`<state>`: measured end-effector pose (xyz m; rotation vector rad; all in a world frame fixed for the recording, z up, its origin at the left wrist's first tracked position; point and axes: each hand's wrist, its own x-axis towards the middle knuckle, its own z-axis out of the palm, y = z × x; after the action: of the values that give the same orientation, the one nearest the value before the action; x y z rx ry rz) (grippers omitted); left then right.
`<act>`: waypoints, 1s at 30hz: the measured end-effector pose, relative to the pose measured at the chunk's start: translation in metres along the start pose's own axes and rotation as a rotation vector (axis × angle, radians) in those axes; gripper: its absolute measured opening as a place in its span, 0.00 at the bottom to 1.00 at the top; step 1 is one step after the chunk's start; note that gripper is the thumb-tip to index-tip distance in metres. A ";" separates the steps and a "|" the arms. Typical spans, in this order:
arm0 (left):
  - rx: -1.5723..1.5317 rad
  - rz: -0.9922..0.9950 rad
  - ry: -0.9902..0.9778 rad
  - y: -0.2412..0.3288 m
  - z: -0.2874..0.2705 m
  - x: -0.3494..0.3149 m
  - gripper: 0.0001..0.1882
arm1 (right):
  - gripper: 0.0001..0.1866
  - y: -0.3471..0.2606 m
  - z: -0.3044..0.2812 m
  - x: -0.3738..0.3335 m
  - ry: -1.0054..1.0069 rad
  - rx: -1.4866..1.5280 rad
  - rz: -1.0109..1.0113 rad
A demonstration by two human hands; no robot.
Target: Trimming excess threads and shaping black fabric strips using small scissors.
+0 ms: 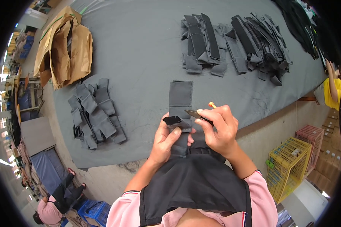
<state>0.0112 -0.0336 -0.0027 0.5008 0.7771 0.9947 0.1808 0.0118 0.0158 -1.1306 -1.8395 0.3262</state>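
My left hand is closed on a dark grey fabric strip, thumb on top and fingers beneath. The strip's far end lies flat toward the table, and a folded part gapes like a loop by the thumb. In my right hand is a pair of dark thread snips, its pointed blades aimed left at the strip, close to the folded part. Whether the blades touch the cloth I cannot tell. A small orange-yellow tip sticks out above the right fingers; what it belongs to is hidden.
The table has a grey cloth cover. A loose pile of grey strips lies left, and stacked strips and a larger heap lie far right. A brown paper bag stands far left. Yellow crates are off the right edge.
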 end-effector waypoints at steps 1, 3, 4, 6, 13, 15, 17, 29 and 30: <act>0.054 0.016 0.003 0.001 0.002 -0.001 0.23 | 0.16 -0.001 0.000 0.001 0.014 0.016 -0.042; 0.070 0.028 0.006 -0.002 0.002 -0.003 0.29 | 0.17 -0.001 0.004 0.001 -0.014 -0.019 -0.044; 0.108 0.055 -0.011 -0.003 0.001 -0.003 0.29 | 0.18 -0.001 0.006 0.000 -0.041 -0.013 -0.022; 0.143 0.085 -0.024 -0.004 0.001 -0.003 0.30 | 0.18 0.001 0.007 -0.002 -0.072 -0.004 -0.004; 0.242 0.067 -0.020 0.000 0.005 -0.003 0.30 | 0.18 0.005 0.005 -0.003 -0.118 -0.036 -0.086; 0.260 0.062 -0.020 -0.001 0.004 -0.003 0.30 | 0.18 0.006 0.005 -0.001 -0.143 -0.014 -0.089; 0.286 0.045 -0.001 -0.001 0.005 -0.004 0.30 | 0.18 0.008 0.005 -0.001 -0.149 0.062 -0.055; 0.270 0.024 0.019 0.001 0.008 -0.005 0.30 | 0.19 0.004 0.010 -0.010 -0.074 -0.145 -0.162; 0.269 0.025 0.018 0.001 0.008 -0.004 0.30 | 0.19 0.005 0.012 -0.011 -0.075 -0.147 -0.163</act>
<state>0.0151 -0.0370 0.0042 0.7353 0.9281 0.9230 0.1762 0.0085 0.0000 -1.0706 -2.0341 0.1429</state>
